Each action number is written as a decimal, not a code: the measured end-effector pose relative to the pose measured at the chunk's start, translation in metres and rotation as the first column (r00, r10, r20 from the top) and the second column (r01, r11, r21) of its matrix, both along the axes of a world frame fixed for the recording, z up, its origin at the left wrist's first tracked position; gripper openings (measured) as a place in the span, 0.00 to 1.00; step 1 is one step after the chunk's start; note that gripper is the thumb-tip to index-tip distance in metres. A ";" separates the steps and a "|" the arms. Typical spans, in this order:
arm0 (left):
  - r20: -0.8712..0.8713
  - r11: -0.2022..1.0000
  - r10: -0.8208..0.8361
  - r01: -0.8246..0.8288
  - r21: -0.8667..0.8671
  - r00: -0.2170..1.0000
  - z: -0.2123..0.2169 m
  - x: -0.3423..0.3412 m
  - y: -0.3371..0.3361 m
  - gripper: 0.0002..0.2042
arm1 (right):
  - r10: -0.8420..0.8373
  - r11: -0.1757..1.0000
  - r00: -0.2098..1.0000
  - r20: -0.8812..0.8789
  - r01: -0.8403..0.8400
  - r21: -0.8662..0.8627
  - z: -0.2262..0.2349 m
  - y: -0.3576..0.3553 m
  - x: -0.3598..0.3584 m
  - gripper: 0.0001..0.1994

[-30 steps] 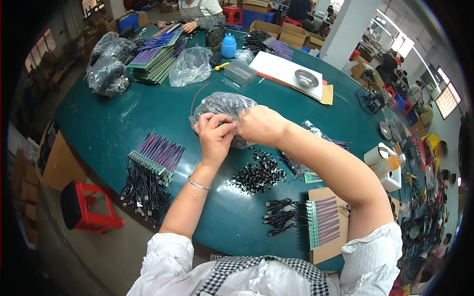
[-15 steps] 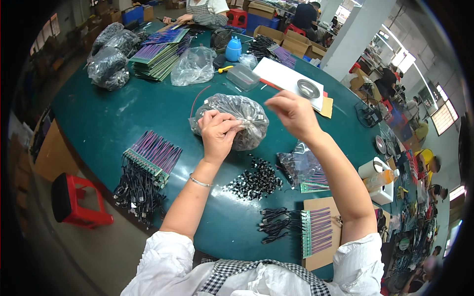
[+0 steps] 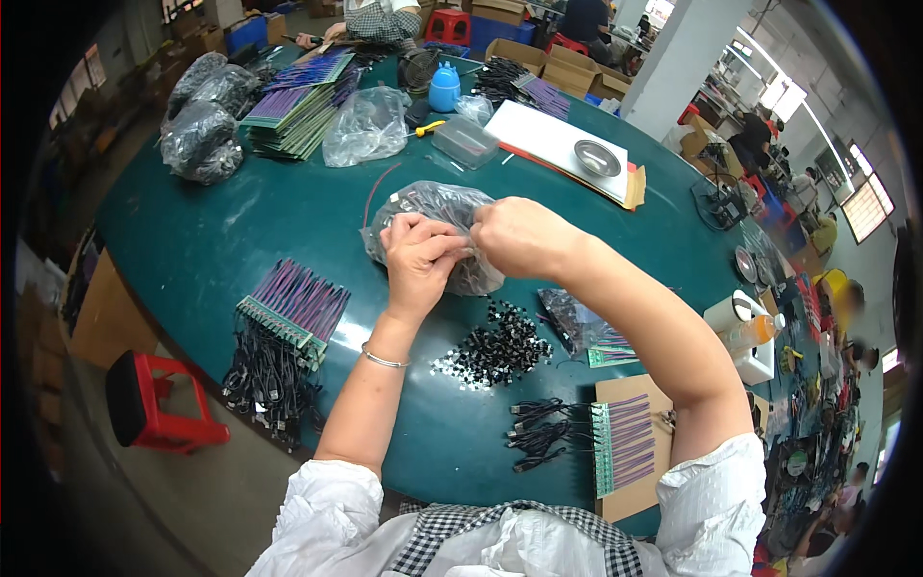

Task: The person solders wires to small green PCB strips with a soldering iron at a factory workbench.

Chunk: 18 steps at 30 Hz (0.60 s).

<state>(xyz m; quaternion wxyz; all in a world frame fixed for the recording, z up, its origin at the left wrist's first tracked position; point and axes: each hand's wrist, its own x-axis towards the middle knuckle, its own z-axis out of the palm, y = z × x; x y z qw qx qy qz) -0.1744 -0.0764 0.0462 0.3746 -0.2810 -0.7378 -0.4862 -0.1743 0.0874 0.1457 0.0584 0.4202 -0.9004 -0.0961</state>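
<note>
A clear plastic bag point(image 3: 423, 200) packed with dark parts lies in the middle of the green table. My left hand point(image 3: 419, 262) pinches its gathered neck from the near side. Against the same neck, my right hand point(image 3: 527, 237) is closed, knuckles up; what its fingers hold is hidden. Close in front of the bag is a heap of small black-and-silver connectors point(image 3: 495, 348). A thin red wire point(image 3: 379, 192) sticks up at the bag's left side.
Green boards with purple wires and black cables point(image 3: 284, 322) lie at left, with similar boards point(image 3: 623, 442) on cardboard at near right. Further back are filled bags point(image 3: 202, 144), a plastic box point(image 3: 465, 142), a blue bottle point(image 3: 444, 88) and a metal bowl point(image 3: 597, 158). A co-worker sits across.
My right hand has come left and down from the air beside the bag to its neck. The left hand keeps its pinch there. The whole view has shifted slightly.
</note>
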 end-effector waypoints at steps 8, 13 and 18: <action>0.101 0.988 -0.096 0.107 -0.111 0.990 0.019 0.009 -0.004 0.10 | -0.106 0.993 0.994 -0.009 0.105 -0.056 0.002 0.004 0.000 0.05; 0.198 0.992 0.008 0.017 -0.125 0.980 0.015 0.012 0.011 0.13 | -0.131 0.896 0.991 0.008 0.122 -0.426 0.000 0.017 0.000 0.05; 0.170 0.980 0.141 -0.112 -0.167 0.975 0.019 0.024 0.024 0.14 | -0.175 0.784 0.984 -0.017 0.129 -0.606 -0.009 0.019 0.003 0.05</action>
